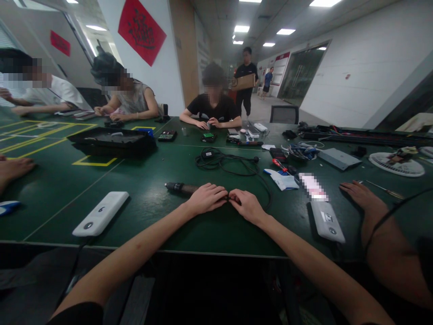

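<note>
"6" on white power bank (100, 213)

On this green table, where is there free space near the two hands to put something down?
Bare mat lies between the left hand and the white power bank, and along the near table edge below both hands. Beyond the right hand it is crowded: a coiled black cable, a folded cloth and small tools.

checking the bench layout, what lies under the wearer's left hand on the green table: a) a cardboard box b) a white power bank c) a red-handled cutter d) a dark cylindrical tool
d: the left hand rests over a dark cylindrical tool whose end sticks out to the left, fingertips meeting the right hand; the white power bank lies apart, further left on the green table.
</note>
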Demonstrator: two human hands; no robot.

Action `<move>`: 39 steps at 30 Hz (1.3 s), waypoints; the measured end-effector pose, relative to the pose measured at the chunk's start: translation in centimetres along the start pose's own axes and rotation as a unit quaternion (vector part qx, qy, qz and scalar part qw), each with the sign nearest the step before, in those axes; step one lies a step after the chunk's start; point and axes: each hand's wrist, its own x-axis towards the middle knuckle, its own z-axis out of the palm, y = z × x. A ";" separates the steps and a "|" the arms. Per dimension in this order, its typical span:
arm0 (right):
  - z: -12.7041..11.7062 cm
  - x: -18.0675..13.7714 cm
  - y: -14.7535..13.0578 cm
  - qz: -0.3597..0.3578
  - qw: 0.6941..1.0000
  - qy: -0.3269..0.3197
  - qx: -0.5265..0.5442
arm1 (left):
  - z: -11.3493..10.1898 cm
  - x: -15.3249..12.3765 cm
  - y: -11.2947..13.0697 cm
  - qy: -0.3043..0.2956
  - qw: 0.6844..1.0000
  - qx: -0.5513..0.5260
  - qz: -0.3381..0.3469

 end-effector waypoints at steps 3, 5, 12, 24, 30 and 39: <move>-0.1 0.1 -0.1 -0.001 1.000 -0.005 -0.001 | 0.0 0.0 0.0 -0.003 1.000 -0.002 0.009; -0.2 0.1 -0.1 -0.002 1.000 -0.009 0.001 | 0.0 -0.1 0.0 0.002 1.000 -0.001 0.001; 0.1 0.0 -0.1 0.001 1.000 0.006 -0.009 | 0.1 -0.1 -0.1 0.013 1.000 -0.015 0.009; 0.0 0.0 -0.2 -0.004 1.000 -0.002 -0.030 | -0.2 -0.1 -0.1 0.000 1.000 -0.022 0.014; 0.0 0.0 -0.3 -0.005 1.000 0.000 -0.030 | -0.3 0.0 0.0 0.009 1.000 -0.009 0.001; 0.2 0.1 -0.1 -0.011 0.999 0.003 -0.031 | -0.3 -0.1 0.0 0.014 1.000 -0.012 0.008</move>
